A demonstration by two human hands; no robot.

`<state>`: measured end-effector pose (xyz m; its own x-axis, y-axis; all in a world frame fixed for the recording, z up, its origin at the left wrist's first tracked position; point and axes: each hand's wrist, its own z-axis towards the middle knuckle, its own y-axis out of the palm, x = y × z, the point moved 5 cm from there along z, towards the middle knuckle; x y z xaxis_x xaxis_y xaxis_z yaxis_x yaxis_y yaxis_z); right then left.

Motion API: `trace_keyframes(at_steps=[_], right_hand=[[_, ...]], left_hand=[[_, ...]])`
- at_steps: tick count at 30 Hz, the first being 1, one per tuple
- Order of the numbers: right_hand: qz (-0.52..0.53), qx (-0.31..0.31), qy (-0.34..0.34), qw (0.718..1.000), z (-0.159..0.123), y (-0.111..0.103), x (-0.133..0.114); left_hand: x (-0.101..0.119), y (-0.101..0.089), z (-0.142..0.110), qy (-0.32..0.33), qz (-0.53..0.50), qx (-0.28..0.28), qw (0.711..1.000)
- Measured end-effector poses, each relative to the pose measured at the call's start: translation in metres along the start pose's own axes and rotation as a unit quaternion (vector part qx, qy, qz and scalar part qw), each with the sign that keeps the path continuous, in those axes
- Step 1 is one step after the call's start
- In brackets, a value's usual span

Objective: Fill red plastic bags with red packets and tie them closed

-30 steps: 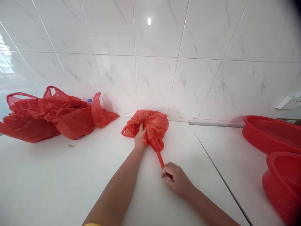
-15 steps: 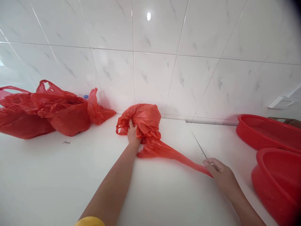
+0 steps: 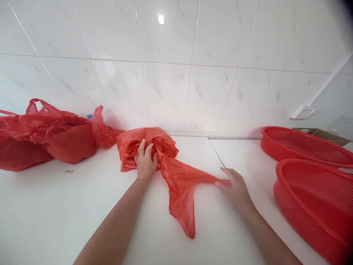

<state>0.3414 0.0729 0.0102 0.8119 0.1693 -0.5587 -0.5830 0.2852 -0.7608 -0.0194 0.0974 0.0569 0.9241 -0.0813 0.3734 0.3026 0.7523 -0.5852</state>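
A crumpled bundle of red plastic bags [image 3: 165, 141] lies on the white tabletop close to the tiled wall. My left hand [image 3: 146, 162] rests on its front, fingers spread and bent a little into the folds. From the bundle a loose red plastic bag [image 3: 182, 187] stretches toward me and to the right, one corner lying on the table and one narrow strip reaching my right hand [image 3: 234, 189]. The thumb and fingers of that hand are apart, with the strip's end lying between them, not visibly pinched.
Filled red plastic bags [image 3: 68, 143] stand along the wall at left, a blue cap [image 3: 89, 116] behind them. Two red plastic baskets [image 3: 286, 184] sit at right, with a cardboard box [image 3: 328, 137] beyond. A socket [image 3: 303, 112] is on the wall. A seam crosses the table.
My right hand has loosened from its pinch on the strip, and the bag has spread out with a corner dropping toward me. My left hand has shifted on the bundle. The view has turned right.
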Motion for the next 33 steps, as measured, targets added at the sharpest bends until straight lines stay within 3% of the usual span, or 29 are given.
trace_keyframes(at_steps=[3, 5, 7, 10, 12, 14, 16, 18, 20, 22, 25, 27, 30, 33], right_hand=[[-0.029, -0.050, -0.041, 0.997, -0.007, 0.013, -0.012], [-0.031, -0.073, -0.050, 0.996, -0.010, 0.016, -0.018], [-0.031, -0.084, -0.046, 0.995, -0.012, 0.015, -0.023], [-0.026, -0.084, -0.023, 0.996, -0.013, 0.009, -0.028], [-0.024, -0.077, -0.008, 0.997, -0.013, 0.007, -0.030], [-0.026, -0.064, -0.004, 0.998, -0.013, 0.006, -0.031], [-0.037, -0.049, -0.012, 0.998, -0.012, 0.006, -0.029], [-0.058, -0.029, -0.022, 0.998, -0.009, 0.005, -0.022], [-0.086, 0.012, -0.028, 0.996, -0.006, -0.001, -0.014], [-0.127, 0.088, -0.040, 0.987, -0.005, -0.011, -0.012], [-0.175, 0.211, -0.103, 0.956, -0.016, -0.024, -0.034], [-0.163, 0.251, -0.184, 0.936, -0.032, -0.023, -0.061], [-0.101, 0.225, -0.306, 0.919, -0.058, -0.011, -0.101], [0.027, 0.104, -0.334, 0.936, -0.068, 0.006, -0.116]], left_hand=[[-0.010, 0.015, 0.003, 0.018, -0.047, -0.111, 0.993], [-0.019, 0.024, 0.007, -0.010, -0.032, -0.148, 0.988], [-0.023, 0.024, 0.011, -0.038, 0.012, -0.119, 0.992], [-0.010, 0.007, 0.006, -0.035, 0.054, -0.026, 0.998], [0.011, -0.009, -0.007, 0.003, 0.030, 0.020, 0.999], [0.039, -0.020, -0.027, 0.084, -0.023, 0.014, 0.996], [0.071, -0.020, -0.051, 0.196, -0.080, -0.092, 0.973], [0.090, -0.014, -0.071, 0.223, -0.096, -0.210, 0.947], [0.093, -0.005, -0.081, 0.175, -0.096, -0.291, 0.936], [0.086, 0.004, -0.082, 0.084, -0.122, -0.336, 0.930], [0.070, 0.010, -0.076, -0.065, -0.239, -0.335, 0.909], [0.065, 0.011, -0.073, -0.137, -0.322, -0.307, 0.885], [0.069, 0.011, -0.073, -0.190, -0.412, -0.295, 0.841], [0.084, 0.009, -0.079, -0.201, -0.483, -0.321, 0.790]])
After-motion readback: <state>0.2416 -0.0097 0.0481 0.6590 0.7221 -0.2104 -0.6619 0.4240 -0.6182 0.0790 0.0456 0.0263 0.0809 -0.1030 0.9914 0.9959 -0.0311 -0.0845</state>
